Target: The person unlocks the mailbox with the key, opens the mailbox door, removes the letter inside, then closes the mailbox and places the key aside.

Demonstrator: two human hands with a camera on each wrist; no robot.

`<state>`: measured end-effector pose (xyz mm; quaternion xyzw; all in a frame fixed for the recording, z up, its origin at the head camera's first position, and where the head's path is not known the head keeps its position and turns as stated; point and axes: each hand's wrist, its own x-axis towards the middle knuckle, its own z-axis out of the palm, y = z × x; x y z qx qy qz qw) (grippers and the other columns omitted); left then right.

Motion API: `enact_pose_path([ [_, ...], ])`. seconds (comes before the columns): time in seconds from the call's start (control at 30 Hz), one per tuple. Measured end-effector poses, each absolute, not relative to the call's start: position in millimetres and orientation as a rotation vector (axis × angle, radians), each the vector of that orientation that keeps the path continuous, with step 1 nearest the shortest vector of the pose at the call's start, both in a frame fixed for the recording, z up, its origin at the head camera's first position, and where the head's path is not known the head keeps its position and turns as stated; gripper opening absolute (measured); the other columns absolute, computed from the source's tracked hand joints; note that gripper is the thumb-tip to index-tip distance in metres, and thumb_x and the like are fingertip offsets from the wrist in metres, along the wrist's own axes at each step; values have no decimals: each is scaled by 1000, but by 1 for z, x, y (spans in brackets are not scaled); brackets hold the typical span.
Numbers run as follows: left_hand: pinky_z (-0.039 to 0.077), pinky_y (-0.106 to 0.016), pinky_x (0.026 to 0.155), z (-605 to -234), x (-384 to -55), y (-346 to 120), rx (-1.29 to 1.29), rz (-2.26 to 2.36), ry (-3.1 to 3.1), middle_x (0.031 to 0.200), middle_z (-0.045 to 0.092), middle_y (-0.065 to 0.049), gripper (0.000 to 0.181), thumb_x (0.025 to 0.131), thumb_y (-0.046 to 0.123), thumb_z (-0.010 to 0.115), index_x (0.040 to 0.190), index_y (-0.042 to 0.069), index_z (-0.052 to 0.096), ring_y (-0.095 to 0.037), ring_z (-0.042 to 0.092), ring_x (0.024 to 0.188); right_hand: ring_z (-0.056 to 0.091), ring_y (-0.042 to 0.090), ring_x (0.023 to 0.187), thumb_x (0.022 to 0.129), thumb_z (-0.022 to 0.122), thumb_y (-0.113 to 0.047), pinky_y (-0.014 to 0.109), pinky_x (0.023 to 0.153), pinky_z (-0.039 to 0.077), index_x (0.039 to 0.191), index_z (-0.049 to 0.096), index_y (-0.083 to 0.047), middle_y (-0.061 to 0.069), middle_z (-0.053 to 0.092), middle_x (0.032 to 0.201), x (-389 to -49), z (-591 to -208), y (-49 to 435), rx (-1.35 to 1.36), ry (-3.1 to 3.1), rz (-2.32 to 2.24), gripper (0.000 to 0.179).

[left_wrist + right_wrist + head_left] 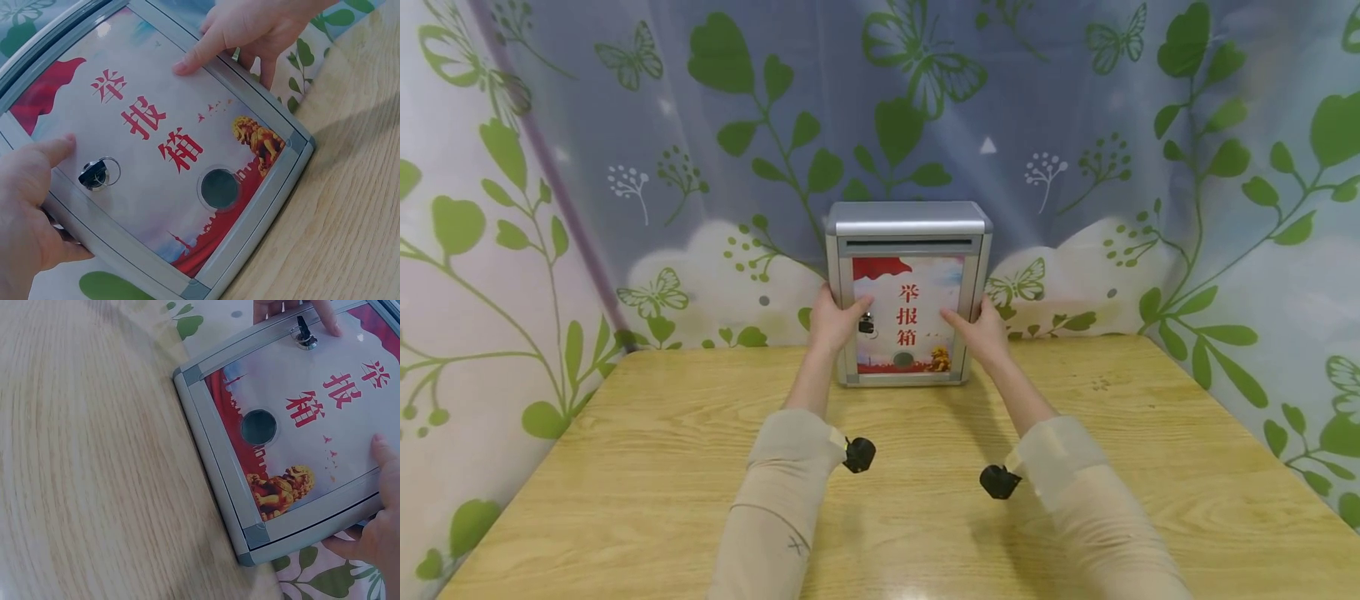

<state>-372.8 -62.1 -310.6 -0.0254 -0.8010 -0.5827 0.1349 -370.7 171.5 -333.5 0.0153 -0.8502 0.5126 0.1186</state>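
A silver metal report box stands upright at the back of the wooden table, its front towards me. Whether its base touches the tabletop is hard to tell. Red characters, a dark slot along the top and a small round window mark the front. A key on a ring sits in the lock near the left edge. My left hand grips the left side, thumb on the front panel beside the key. On the opposite side my right hand holds the frame, thumb on the panel. Fingers behind the sides are partly hidden.
The wooden table spreads in front of the box. Behind it and to both sides hangs a leaf-and-butterfly patterned curtain, close to the box's back. Small black cameras are strapped to both wrists.
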Motion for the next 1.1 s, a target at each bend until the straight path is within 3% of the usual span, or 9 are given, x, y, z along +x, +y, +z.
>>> enact_pose_path([
  [0.83, 39, -43, 97, -308, -371, -59, -91, -1683, -2295, 127, 49, -20, 64, 84, 31, 67, 131, -2, 39, -32, 48, 116, 44, 36, 120, 86, 61, -46, 47, 98, 37, 139, 30, -1, 23, 45, 132, -369, -332, 177, 105, -2463, 1432, 76],
  [1.1, 40, -43, 95, -303, -370, -56, -108, -1653, -2299, 124, 52, -18, 63, 84, 33, 68, 130, -1, 42, -31, 50, 113, 37, 38, 126, 86, 58, -50, 48, 101, 34, 143, 21, 2, 26, 36, 139, -364, -324, 179, 61, -2508, 1377, 86],
])
